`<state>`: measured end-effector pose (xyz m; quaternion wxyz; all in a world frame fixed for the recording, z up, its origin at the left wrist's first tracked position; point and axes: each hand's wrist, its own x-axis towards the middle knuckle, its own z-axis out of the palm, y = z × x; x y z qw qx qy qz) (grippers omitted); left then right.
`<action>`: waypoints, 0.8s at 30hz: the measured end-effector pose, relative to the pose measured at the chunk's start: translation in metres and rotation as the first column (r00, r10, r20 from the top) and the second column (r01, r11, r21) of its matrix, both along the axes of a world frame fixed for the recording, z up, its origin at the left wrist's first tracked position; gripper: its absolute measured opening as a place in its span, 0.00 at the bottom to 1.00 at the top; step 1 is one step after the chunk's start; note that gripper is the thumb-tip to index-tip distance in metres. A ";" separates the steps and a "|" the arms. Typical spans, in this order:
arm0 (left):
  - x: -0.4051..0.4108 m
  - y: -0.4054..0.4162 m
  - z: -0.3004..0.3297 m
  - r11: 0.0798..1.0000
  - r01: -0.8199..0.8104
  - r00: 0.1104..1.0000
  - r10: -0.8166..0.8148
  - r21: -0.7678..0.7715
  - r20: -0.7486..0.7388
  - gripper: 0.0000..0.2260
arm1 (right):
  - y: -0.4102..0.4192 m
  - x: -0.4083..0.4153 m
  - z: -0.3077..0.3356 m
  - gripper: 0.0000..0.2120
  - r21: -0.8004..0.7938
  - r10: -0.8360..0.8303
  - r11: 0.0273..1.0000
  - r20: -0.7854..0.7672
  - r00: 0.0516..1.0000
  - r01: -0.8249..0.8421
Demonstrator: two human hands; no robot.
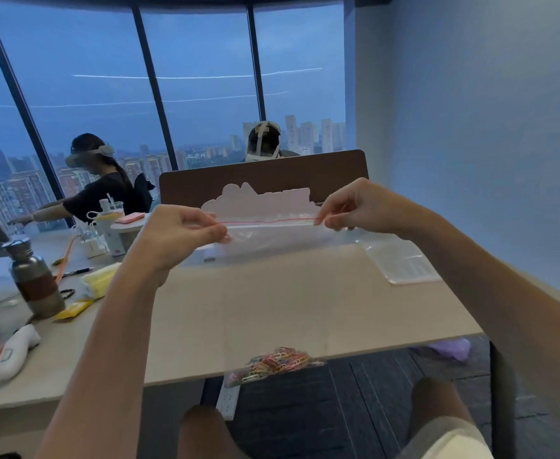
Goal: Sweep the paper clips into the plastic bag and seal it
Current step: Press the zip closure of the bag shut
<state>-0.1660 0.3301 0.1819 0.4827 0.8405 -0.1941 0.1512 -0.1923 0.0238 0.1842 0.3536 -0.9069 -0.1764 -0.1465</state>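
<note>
I hold a clear plastic bag (272, 286) up in the air above the table, its red zip strip stretched level between my hands. My left hand (186, 230) pinches the strip's left end. The strip's right end is pinched by my right hand (355, 210). A heap of coloured paper clips (278, 361) lies inside the bag at its bottom, hanging near the table's front edge. The bag's sides are nearly invisible against the table.
The beige table (388, 313) carries a stack of clear bags (401, 263) at the right, and a metal bottle (33, 279), a white controller (15, 351), yellow packets and cables at the left. A brown divider (262, 180) stands behind, two people beyond it. My knees show below.
</note>
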 end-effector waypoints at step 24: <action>0.250 -0.039 -0.039 0.967 0.102 0.990 -0.122 -0.235 -0.071 0.04 | -0.033 0.236 -0.011 0.16 0.221 -0.088 0.972 0.018 0.996 0.082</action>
